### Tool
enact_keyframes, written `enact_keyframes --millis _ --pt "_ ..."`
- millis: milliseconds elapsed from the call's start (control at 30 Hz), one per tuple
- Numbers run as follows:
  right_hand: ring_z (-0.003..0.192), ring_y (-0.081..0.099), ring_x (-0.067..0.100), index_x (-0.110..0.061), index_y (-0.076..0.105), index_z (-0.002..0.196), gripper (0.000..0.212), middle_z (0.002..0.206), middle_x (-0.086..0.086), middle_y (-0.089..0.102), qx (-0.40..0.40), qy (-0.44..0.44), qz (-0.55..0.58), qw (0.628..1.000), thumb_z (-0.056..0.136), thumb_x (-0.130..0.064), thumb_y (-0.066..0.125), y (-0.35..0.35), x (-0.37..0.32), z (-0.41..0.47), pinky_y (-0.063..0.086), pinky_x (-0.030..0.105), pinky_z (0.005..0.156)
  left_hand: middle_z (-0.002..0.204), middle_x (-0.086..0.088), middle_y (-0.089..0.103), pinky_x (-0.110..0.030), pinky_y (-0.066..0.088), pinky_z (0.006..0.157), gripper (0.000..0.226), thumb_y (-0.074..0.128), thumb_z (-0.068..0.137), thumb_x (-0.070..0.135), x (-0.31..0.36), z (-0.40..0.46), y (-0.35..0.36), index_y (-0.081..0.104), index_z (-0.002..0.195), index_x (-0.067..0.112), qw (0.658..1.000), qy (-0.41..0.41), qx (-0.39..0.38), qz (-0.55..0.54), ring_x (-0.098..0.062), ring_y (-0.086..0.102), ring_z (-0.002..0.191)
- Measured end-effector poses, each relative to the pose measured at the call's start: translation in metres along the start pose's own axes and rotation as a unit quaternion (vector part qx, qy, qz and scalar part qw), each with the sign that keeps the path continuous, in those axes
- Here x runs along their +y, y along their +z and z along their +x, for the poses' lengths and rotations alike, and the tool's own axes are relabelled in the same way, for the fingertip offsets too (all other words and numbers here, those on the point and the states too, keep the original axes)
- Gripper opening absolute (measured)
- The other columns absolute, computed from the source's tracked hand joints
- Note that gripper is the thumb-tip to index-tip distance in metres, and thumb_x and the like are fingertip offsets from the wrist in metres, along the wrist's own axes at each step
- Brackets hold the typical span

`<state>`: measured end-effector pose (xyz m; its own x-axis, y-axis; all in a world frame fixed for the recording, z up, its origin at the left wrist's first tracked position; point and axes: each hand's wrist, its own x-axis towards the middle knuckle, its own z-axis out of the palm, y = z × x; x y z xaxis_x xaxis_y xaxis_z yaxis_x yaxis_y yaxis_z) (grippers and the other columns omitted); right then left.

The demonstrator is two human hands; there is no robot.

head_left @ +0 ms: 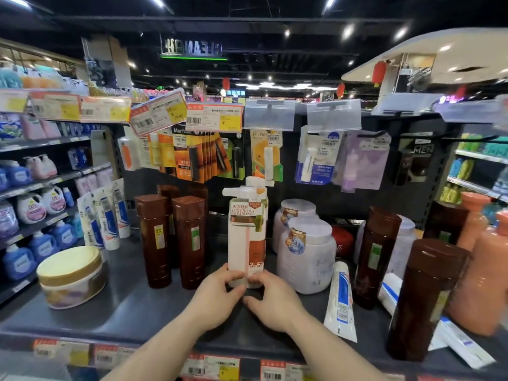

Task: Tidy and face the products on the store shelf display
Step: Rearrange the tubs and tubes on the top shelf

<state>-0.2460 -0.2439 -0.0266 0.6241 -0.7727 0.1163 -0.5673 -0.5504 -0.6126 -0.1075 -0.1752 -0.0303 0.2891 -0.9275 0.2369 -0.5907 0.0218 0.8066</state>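
A white pump bottle (247,237) is held upright near the middle of the dark shelf (132,306), its base gripped by the left hand (220,294) and the right hand (270,298), fingers curled round it. Brown bottles (173,240) are stood just beside it, toward the left edge.

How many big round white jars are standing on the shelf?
3, maybe more hidden. One white jar stands right of the pump bottle, a second directly behind it, and a third peeks out behind a brown bottle further right.
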Motion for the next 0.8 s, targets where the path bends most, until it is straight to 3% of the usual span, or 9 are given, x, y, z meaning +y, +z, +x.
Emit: enact_keyframes --millis 200,433,700,800 --pt "0.125 0.05 0.011 -0.033 0.05 0.135 0.051 0.139 -0.014 0.051 -0.002 -0.006 -0.007 1.0 0.086 -0.038 0.064 0.006 -0.001 0.002 0.044 0.029 0.102 0.115 0.027 0.037 -0.015 0.033 0.095 0.04 0.061 0.091 0.016 0.001 -0.002 -0.001 0.055 0.13 0.02 1.0 -0.022 0.017 0.001 0.003 0.04 0.113" --pt "0.126 0.049 0.012 -0.033 0.05 0.135 0.052 0.141 -0.014 0.049 -0.005 -0.014 -0.006 1.0 0.085 -0.037 0.063 0.006 -0.002 0.001 0.044 0.03 0.103 0.104 0.04 0.036 -0.015 0.035 0.096 0.039 0.064 0.089 0.017 0.002 -0.005 -0.002 0.056 0.127 0.022 0.999 -0.026 0.012 -0.014 0.001 0.044 0.114" --pt "0.128 0.047 0.012 -0.034 0.048 0.137 0.055 0.145 -0.016 0.043 -0.032 -0.02 -0.021 0.999 0.084 -0.042 0.063 0.006 -0.005 -0.002 0.044 0.035 0.105 0.104 0.04 0.035 -0.018 0.036 0.1 0.041 0.065 0.088 0.015 0.006 -0.009 -0.002 0.055 0.128 0.019 1.0 -0.024 0.013 -0.012 -0.001 0.043 0.116" --pt "0.133 0.042 0.013 -0.035 0.042 0.142 0.062 0.148 -0.016 0.038 -0.056 -0.022 -0.014 0.998 0.084 -0.04 0.064 0.003 -0.007 -0.005 0.04 0.036 0.109 0.113 0.029 0.043 -0.023 0.037 0.103 0.043 0.065 0.088 0.017 0.01 -0.011 -0.002 0.055 0.129 0.02 0.999 -0.04 0.016 -0.006 -0.004 0.045 0.12"
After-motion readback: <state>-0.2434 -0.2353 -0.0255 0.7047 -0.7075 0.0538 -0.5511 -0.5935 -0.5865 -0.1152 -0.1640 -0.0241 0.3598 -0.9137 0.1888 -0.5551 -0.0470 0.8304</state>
